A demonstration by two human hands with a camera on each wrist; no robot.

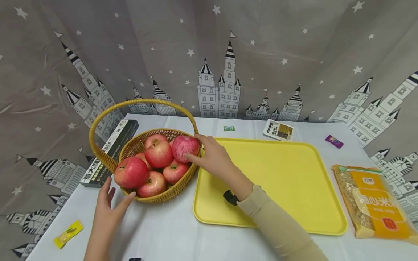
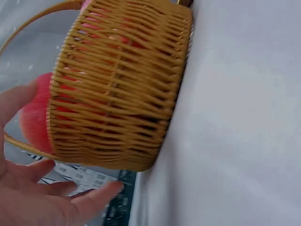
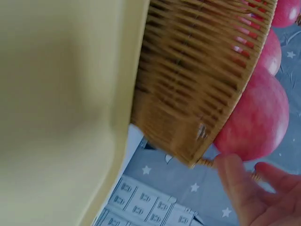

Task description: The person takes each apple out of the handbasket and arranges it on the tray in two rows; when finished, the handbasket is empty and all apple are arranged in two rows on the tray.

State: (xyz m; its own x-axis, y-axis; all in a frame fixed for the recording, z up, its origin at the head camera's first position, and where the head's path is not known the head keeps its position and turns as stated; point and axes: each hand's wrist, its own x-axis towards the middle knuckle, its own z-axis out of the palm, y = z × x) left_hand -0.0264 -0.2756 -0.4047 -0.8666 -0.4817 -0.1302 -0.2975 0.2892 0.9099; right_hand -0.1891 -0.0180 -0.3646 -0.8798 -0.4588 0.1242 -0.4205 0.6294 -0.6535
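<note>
A woven basket point(image 1: 177, 186) with an arched handle holds several red apples point(image 1: 159, 153). My left hand point(image 1: 109, 206) is at the basket's front left, fingers spread, close beside a large apple point(image 1: 131, 172). In the left wrist view its thumb reaches that apple's point(image 2: 36, 117) edge, while the other fingers stand apart from the basket wall point(image 2: 113, 89). On the basket's right side, my right hand point(image 1: 215, 156) has thumb and fingers spread at a streaked apple point(image 1: 184, 148). The right wrist view has its fingertips at the end of this apple point(image 3: 256, 115), not wrapped round it.
Right of the basket lies a yellow tray point(image 1: 271, 181). A dark pasta box point(image 1: 112, 148) is behind the basket. A grain bag point(image 1: 375, 203) lies far right. Small packets lie about: yellow point(image 1: 68, 233), green point(image 1: 229, 128), purple point(image 1: 334, 141) and white-brown point(image 1: 279, 130).
</note>
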